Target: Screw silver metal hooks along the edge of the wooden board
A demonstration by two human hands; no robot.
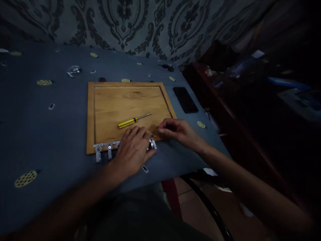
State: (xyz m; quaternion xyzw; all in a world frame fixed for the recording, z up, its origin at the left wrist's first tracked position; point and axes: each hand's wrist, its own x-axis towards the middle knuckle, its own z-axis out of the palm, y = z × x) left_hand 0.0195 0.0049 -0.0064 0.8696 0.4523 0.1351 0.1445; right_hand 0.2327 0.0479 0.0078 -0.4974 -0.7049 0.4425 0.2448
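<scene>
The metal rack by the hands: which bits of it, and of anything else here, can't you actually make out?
Head view only:
- Metal hook rack: its middle is hidden under the left hand.
- Right hand: whatever its fingertips pinch is too small and dim to tell.
- Small pieces far on the table: too small to identify.
- Shelf clutter at right: dark and blurred.

Both hands at near edge of wooden board (112,100).

Left hand (134,149) lies palm-down over a row of metal brackets (104,149) on board's near edge. Right hand (179,132) pinches at board's near right corner; what it pinches can't be told. Screwdriver (134,121) lies on board. Phone (185,99) just right of board.
</scene>
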